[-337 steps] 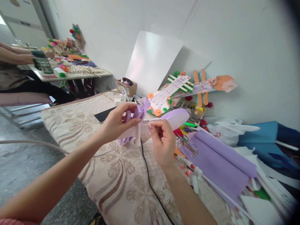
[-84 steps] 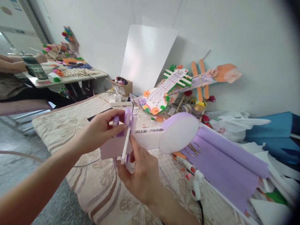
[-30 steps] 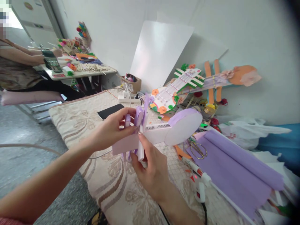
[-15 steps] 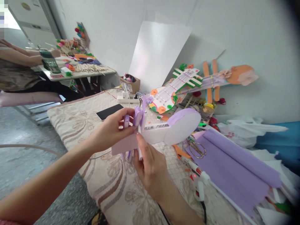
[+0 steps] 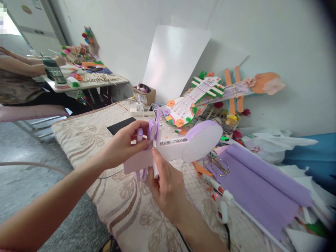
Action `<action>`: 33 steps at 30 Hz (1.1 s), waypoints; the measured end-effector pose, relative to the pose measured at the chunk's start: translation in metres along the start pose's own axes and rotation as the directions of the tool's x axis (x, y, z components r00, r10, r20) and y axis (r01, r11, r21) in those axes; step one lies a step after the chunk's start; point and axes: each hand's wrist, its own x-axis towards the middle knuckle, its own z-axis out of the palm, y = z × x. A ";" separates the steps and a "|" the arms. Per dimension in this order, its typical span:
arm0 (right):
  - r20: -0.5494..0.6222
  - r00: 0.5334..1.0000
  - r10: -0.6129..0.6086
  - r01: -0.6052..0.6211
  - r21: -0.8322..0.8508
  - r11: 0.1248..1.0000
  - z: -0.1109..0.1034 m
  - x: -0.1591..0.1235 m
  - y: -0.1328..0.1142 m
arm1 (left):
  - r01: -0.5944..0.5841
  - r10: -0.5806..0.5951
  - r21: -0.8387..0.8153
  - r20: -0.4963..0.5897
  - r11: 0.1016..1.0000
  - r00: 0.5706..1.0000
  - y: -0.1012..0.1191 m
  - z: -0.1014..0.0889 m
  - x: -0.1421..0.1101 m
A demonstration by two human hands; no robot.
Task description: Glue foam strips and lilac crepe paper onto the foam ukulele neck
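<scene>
A white foam-board model [image 5: 172,153], shaped like a stringed instrument, lies across the table in front of me. One end is a white disc [image 5: 203,144] edged with purple crepe paper; printed characters run along the upper side of its neck. Purple-wrapped pegs [image 5: 151,130] stick out near the other end. My left hand [image 5: 131,141] is closed on a peg there, thumb and fingers pinching. Below it, my right hand [image 5: 169,182] grips a white strip [image 5: 155,171] against the model, index fingertip near my left thumb. The contact between fingertips and strip is partly hidden.
Purple crepe paper [image 5: 262,185], scissors [image 5: 220,165] and a glue gun [image 5: 217,185] lie to the right. Two decorated instrument models [image 5: 183,108] lean at the back. A phone [image 5: 121,126] and a power strip [image 5: 141,112] are behind my left hand. A person sits at another table.
The whole view has shifted slightly. Both hands keep their hold on the model, with hardly any movement between them.
</scene>
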 end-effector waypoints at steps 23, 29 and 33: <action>0.052 0.998 0.041 -0.043 0.043 0.998 0.001 0.006 -0.004 | -0.047 0.062 0.137 -0.101 0.989 0.993 0.003 0.004 0.009; 0.061 0.991 0.117 -0.126 0.180 0.975 -0.002 -0.003 -0.002 | -0.024 0.047 0.184 -0.126 0.983 0.991 0.000 0.002 0.009; 0.183 0.901 0.393 -0.426 0.546 0.722 -0.014 -0.014 0.003 | -0.026 0.045 0.163 -0.117 0.986 0.992 -0.001 0.002 0.011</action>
